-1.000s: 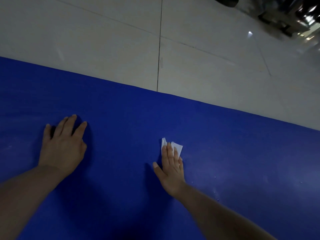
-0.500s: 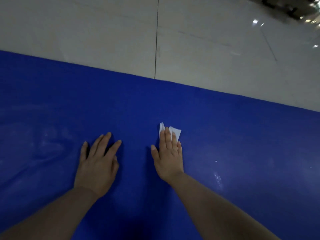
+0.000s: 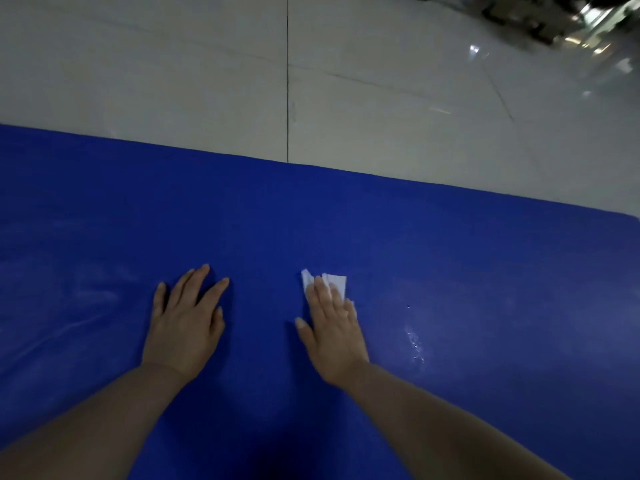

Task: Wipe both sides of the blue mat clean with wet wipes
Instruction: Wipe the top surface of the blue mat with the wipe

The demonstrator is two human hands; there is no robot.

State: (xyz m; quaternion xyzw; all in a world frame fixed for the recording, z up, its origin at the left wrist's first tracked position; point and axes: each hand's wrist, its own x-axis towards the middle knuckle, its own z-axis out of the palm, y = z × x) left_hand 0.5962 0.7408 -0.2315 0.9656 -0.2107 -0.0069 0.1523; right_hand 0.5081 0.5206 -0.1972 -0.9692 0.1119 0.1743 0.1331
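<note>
Since a second ago the flat left hand [image 3: 185, 332] has slid rightward beside the right hand [image 3: 330, 336], whose straight-fingered grip presses a folded white wet wipe [image 3: 325, 284] onto the frame-filling flat blue foam mat [image 3: 450, 271], so wiping proceeds.

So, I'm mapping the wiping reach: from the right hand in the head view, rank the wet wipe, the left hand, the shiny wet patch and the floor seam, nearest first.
1. Wet wipe, pressed under the right hand.
2. Wet patch, on the mat to its right.
3. Left hand, flat on the mat, to its left.
4. Floor seam, beyond the mat's far edge.
</note>
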